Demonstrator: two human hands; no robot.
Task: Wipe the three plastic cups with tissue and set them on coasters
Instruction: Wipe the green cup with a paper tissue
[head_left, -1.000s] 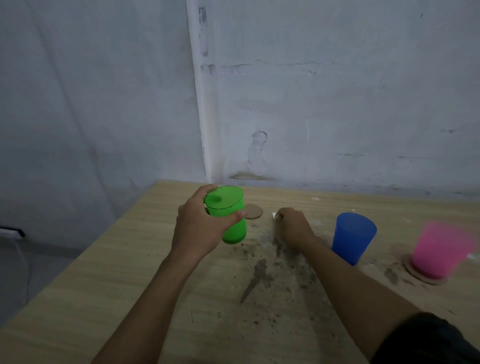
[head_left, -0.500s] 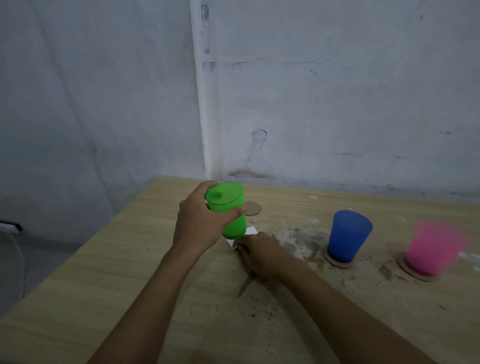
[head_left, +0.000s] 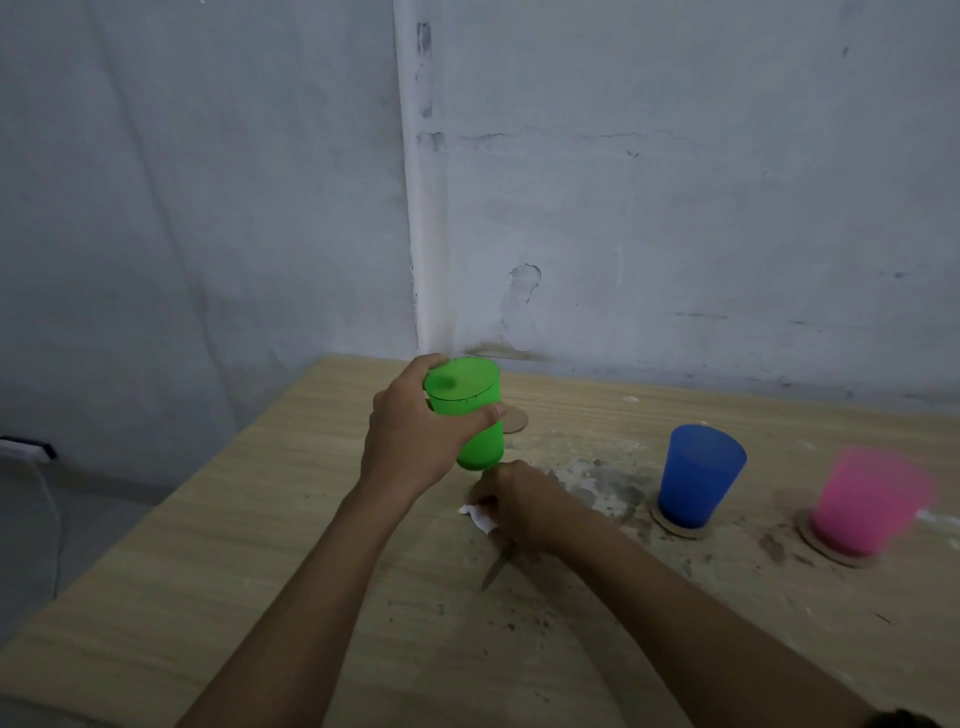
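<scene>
My left hand grips a green plastic cup, lifted off the wooden table and tilted. Just below the cup my right hand holds a crumpled white tissue against the tabletop. Behind the green cup lies a bare round coaster. To the right a blue cup stands on its coaster. Farther right a pink cup, blurred, stands on another coaster.
The table is pushed into a corner of grey, cracked walls. Dark stains and crumbs cover the tabletop around the cups. A white power strip with a cable lies on the floor to the left of the table's edge.
My right hand drew back from beside the far coaster to just under the green cup, bringing the tissue with it. The green cup stayed lifted in my left hand.
</scene>
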